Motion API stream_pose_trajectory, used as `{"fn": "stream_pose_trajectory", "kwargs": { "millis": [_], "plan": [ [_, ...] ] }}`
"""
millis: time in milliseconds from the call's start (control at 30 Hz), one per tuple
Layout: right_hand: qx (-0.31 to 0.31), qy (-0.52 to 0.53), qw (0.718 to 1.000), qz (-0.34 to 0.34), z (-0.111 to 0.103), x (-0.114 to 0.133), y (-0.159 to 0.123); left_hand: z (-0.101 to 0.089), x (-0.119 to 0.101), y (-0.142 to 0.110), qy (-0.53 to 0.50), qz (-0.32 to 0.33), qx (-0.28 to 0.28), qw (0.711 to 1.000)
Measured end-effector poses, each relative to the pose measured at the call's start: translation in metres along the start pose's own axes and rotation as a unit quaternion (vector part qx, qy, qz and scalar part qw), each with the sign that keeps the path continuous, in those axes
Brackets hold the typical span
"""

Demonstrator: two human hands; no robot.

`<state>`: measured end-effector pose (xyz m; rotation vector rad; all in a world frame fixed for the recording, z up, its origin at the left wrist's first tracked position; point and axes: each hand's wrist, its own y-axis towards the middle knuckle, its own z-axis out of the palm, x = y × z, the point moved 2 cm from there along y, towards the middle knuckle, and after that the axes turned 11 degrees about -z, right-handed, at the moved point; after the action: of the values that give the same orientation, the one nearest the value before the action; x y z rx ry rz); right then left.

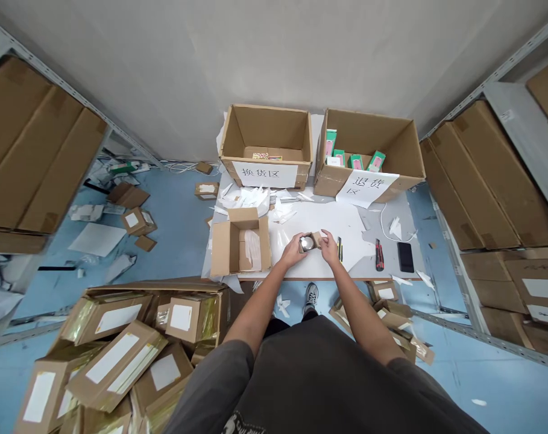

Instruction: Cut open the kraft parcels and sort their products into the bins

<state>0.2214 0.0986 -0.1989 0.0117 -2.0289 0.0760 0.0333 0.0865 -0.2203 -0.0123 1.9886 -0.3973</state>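
Observation:
Above the front part of the white table (280, 224), a small brown cardboard box (318, 240) sits between my hands. Its top is open, and a shiny, silvery round object (307, 242) shows inside; its kind cannot be made out. My left hand (293, 252) is closed on the box's left side. With bent fingers, my right hand (328, 247) grips the right edge by the flap. Just right of that hand lies a yellow-and-black utility knife (340, 249). To the left stands an open carton (221, 247) with pale pinkish wrapping (252, 249) in it.
Two big labelled cartons, one left (265, 134) and one right (368, 129), stand at the back; the right holds several green-and-pink boxes. A red utility knife (379, 255) and phone (406, 257) lie right. A bin of parcels (154, 288) is at lower left. Shelves flank both sides.

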Motion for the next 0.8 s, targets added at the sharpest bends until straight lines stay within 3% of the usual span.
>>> {"fn": "stream_pose_trajectory", "kwargs": {
  "millis": [100,200,333,467,567,667,800],
  "plan": [
    [-0.015,-0.134,0.991,-0.018,-0.007,0.009,-0.006,0.006,-0.003,0.000,-0.004,-0.025,-0.015,1.000],
    [0.025,-0.237,0.970,-0.049,-0.003,0.023,-0.010,0.009,-0.005,0.000,-0.005,-0.051,-0.025,0.998],
    [0.122,-0.297,0.947,-0.004,0.009,0.035,-0.003,0.008,-0.006,0.001,0.005,-0.050,-0.015,0.999],
    [0.176,-0.338,0.923,0.053,0.019,0.044,0.017,0.002,-0.005,0.005,0.039,-0.038,-0.006,0.999],
    [0.201,-0.358,0.912,0.008,0.020,0.054,0.028,-0.002,-0.006,0.008,0.074,-0.047,0.002,0.996],
    [0.167,-0.333,0.926,-0.059,0.012,0.065,0.031,-0.005,-0.008,0.012,0.108,-0.061,0.004,0.992],
    [0.082,-0.244,0.965,-0.045,-0.014,0.082,0.030,-0.008,-0.009,0.014,0.133,-0.055,-0.004,0.990]
  ]
}}
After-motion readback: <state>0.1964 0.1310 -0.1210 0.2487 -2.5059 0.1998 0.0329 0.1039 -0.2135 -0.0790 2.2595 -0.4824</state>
